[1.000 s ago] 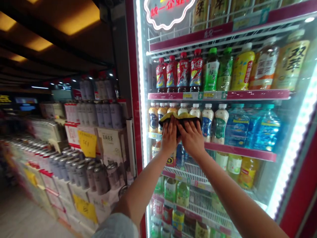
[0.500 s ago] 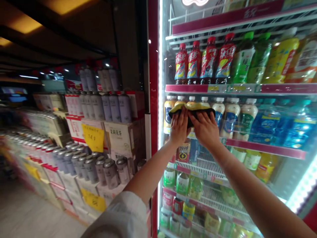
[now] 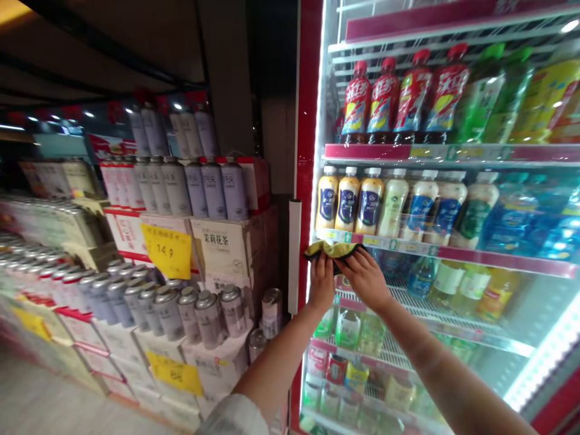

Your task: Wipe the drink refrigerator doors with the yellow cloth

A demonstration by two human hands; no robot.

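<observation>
A yellow and black cloth (image 3: 335, 249) lies bunched against the glass door of a lit drinks fridge (image 3: 309, 121), just below the shelf edge with the white-capped bottles. My left hand (image 3: 322, 283) presses on its left part, fingers pointing up and closed on the cloth. Close beside it, my right hand (image 3: 366, 279) grips the right part, its fingers bent over the folds. Both arms are stretched out forward. Behind the glass stand a bottle with a dark blue label (image 3: 327, 199) and several red-capped bottles (image 3: 356, 103).
A white upright handle (image 3: 295, 257) is on the door's left edge. To the left, stacked cartons (image 3: 222, 248) carry rows of silver-topped cans (image 3: 167, 311) and yellow price signs (image 3: 167, 251). Pale floor (image 3: 58, 393) shows at the lower left.
Both hands and the cloth have slid down the glass, from in front of the white-capped bottles to below their shelf edge. The view has shifted, so the fridge sits farther right.
</observation>
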